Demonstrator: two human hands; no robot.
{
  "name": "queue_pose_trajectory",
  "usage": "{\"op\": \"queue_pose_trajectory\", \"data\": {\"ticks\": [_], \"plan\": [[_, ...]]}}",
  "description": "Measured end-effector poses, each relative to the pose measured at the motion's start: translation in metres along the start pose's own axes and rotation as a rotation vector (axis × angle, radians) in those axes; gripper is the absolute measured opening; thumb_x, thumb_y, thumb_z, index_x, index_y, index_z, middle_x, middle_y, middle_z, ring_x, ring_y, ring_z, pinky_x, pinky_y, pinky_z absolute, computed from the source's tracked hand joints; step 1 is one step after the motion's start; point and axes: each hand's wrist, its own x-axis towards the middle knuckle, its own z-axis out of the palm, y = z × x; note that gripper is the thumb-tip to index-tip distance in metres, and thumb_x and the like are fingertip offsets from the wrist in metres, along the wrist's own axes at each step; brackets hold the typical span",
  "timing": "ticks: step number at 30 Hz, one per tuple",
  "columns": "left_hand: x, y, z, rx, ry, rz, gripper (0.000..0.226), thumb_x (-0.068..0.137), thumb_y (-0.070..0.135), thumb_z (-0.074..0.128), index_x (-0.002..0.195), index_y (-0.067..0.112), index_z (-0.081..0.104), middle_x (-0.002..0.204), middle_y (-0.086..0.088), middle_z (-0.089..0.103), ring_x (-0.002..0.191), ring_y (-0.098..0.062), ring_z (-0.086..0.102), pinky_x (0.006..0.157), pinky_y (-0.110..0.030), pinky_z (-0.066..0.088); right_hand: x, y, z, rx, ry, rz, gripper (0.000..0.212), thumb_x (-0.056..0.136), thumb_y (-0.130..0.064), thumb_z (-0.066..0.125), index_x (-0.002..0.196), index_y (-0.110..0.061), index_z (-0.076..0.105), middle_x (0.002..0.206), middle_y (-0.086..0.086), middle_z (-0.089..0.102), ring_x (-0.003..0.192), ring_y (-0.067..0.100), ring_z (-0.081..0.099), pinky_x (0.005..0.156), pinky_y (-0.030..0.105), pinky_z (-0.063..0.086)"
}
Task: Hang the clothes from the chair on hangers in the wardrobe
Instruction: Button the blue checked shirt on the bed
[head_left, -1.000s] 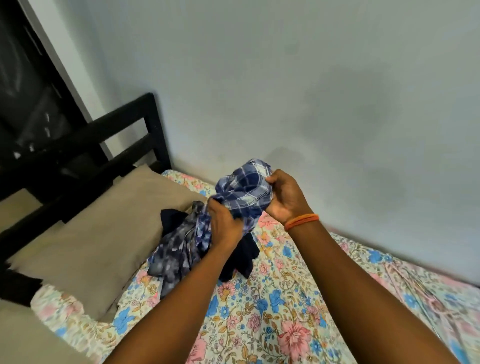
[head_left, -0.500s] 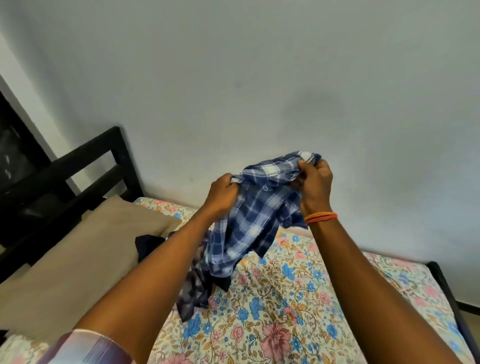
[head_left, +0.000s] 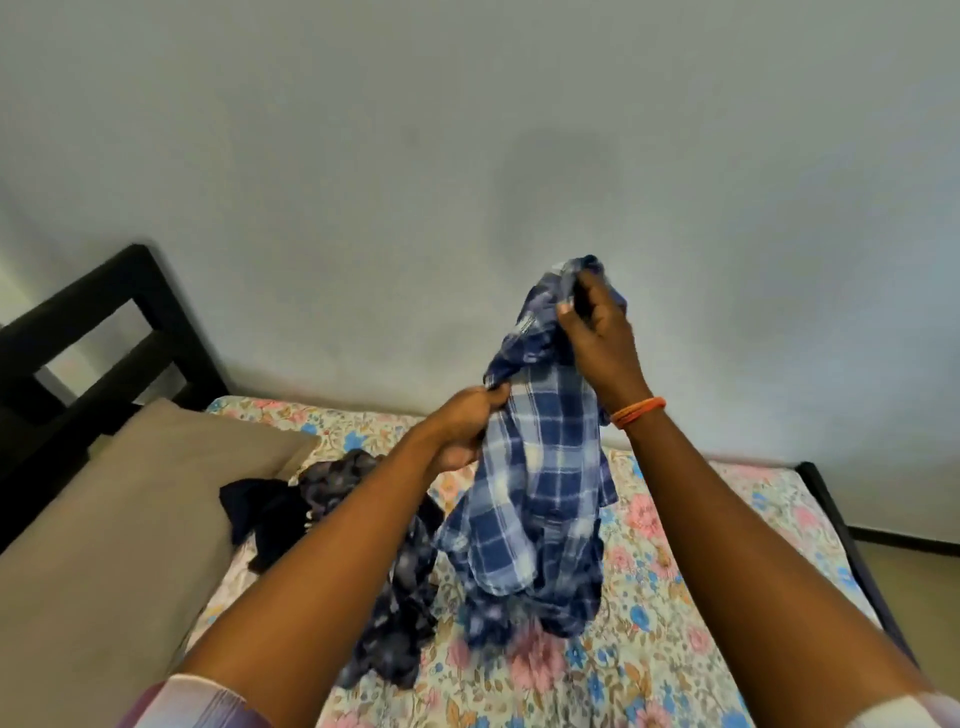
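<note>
- The blue plaid shirt (head_left: 540, 467) hangs in the centre of the frame, held up above the floral bedsheet (head_left: 649, 649), its lower folds brushing the sheet.
- Your right hand (head_left: 597, 332) pinches the shirt's top, fingers curled into the bunched fabric, an orange band (head_left: 638, 411) at the wrist.
- Your left hand (head_left: 467, 431) grips the shirt's left edge lower down, fingers closed on the cloth.
- A dark patterned garment (head_left: 395, 613) and a black garment (head_left: 260, 514) lie on the sheet, left of centre.
- A tan pillow (head_left: 104, 545) fills the lower left, against the black headboard (head_left: 78, 332).
- A pale wall (head_left: 467, 156) fills the upper frame.
</note>
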Motion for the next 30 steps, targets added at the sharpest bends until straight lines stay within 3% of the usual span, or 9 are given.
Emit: {"op": "queue_pose_trajectory", "data": {"ticks": [2, 5, 9, 11, 14, 18, 23, 26, 30], "plan": [[0.025, -0.057, -0.016, 0.076, 0.065, -0.147, 0.026, 0.106, 0.024, 0.044, 0.106, 0.007, 0.064, 0.098, -0.013, 0.072, 0.078, -0.024, 0.069, 0.071, -0.037, 0.060, -0.014, 0.038, 0.023, -0.129, -0.205, 0.104, 0.047, 0.101, -0.014, 0.054, 0.147, -0.012, 0.041, 0.142, 0.004, 0.052, 0.128, 0.015, 0.050, 0.106, 0.024, 0.040], [0.056, -0.156, -0.053, 0.513, 0.194, -0.355, 0.027, 0.102, 0.017, 0.048, 0.076, 0.011, 0.051, 0.073, -0.010, 0.054, 0.060, -0.020, 0.049, 0.062, -0.033, 0.047, -0.060, 0.122, 0.065, -0.296, -0.489, 0.328, 0.051, 0.100, -0.013, 0.056, 0.148, -0.009, 0.040, 0.146, 0.011, 0.049, 0.133, 0.026, 0.048, 0.106, 0.028, 0.037], [0.070, -0.264, -0.103, 1.059, 0.182, -0.357, 0.030, 0.098, 0.008, 0.047, 0.069, 0.014, 0.038, 0.072, -0.006, 0.042, 0.061, -0.017, 0.040, 0.065, -0.036, 0.043, -0.141, 0.244, 0.112, -0.384, -0.679, 0.597, 0.052, 0.102, -0.018, 0.054, 0.150, -0.008, 0.037, 0.155, 0.012, 0.040, 0.139, 0.031, 0.042, 0.110, 0.040, 0.038], [0.073, -0.309, -0.132, 1.313, 0.094, -0.301, 0.005, 0.097, 0.009, 0.049, 0.093, 0.010, 0.050, 0.105, -0.012, 0.053, 0.097, -0.026, 0.054, 0.094, -0.043, 0.044, -0.182, 0.303, 0.143, -0.438, -0.753, 0.671, 0.057, 0.101, -0.023, 0.056, 0.152, -0.011, 0.033, 0.157, 0.010, 0.036, 0.140, 0.030, 0.040, 0.111, 0.041, 0.037], [0.090, -0.373, -0.182, 1.806, 0.031, -0.228, 0.064, 0.098, 0.025, 0.056, 0.151, 0.012, 0.023, 0.161, -0.018, 0.014, 0.147, -0.041, 0.016, 0.116, -0.059, 0.021, -0.233, 0.369, 0.192, -0.494, -0.873, 0.692, 0.065, 0.100, -0.029, 0.058, 0.154, -0.013, 0.026, 0.158, 0.009, 0.033, 0.142, 0.030, 0.035, 0.113, 0.045, 0.036], [0.134, -0.429, -0.235, 2.098, -0.198, -0.019, 0.078, 0.102, 0.032, 0.049, 0.157, 0.025, -0.006, 0.162, -0.016, -0.021, 0.148, -0.043, -0.016, 0.107, -0.078, -0.001, -0.275, 0.438, 0.244, -0.575, -0.920, 0.679, 0.078, 0.097, -0.032, 0.061, 0.158, -0.018, 0.015, 0.164, 0.009, 0.016, 0.150, 0.033, 0.019, 0.115, 0.054, 0.031], [0.161, -0.446, -0.293, 2.403, -0.442, -0.198, 0.065, 0.102, 0.022, 0.048, 0.158, 0.021, 0.015, 0.166, -0.010, -0.001, 0.152, -0.034, -0.003, 0.104, -0.078, -0.003, -0.300, 0.476, 0.269, -0.737, -0.924, 0.714, 0.081, 0.094, -0.034, 0.061, 0.157, -0.015, 0.015, 0.163, 0.011, 0.015, 0.148, 0.037, 0.017, 0.113, 0.058, 0.032], [0.167, -0.413, -0.344, 2.518, -0.249, -0.352, 0.059, 0.104, 0.022, 0.039, 0.157, 0.017, 0.014, 0.165, -0.006, 0.008, 0.152, -0.032, 0.003, 0.107, -0.077, 0.004, -0.305, 0.481, 0.268, -0.752, -0.953, 0.750, 0.082, 0.094, -0.032, 0.060, 0.158, -0.016, 0.010, 0.164, 0.009, 0.011, 0.149, 0.037, 0.014, 0.113, 0.060, 0.031], [0.164, -0.383, -0.414, 2.464, 0.173, -0.756, 0.077, 0.094, 0.022, 0.064, 0.157, 0.024, 0.020, 0.163, -0.007, 0.018, 0.149, -0.036, 0.012, 0.108, -0.076, 0.016, -0.297, 0.485, 0.266, -0.658, -0.933, 0.808, 0.079, 0.091, -0.027, 0.063, 0.155, -0.017, 0.019, 0.161, 0.007, 0.017, 0.145, 0.039, 0.020, 0.106, 0.061, 0.040]]}}
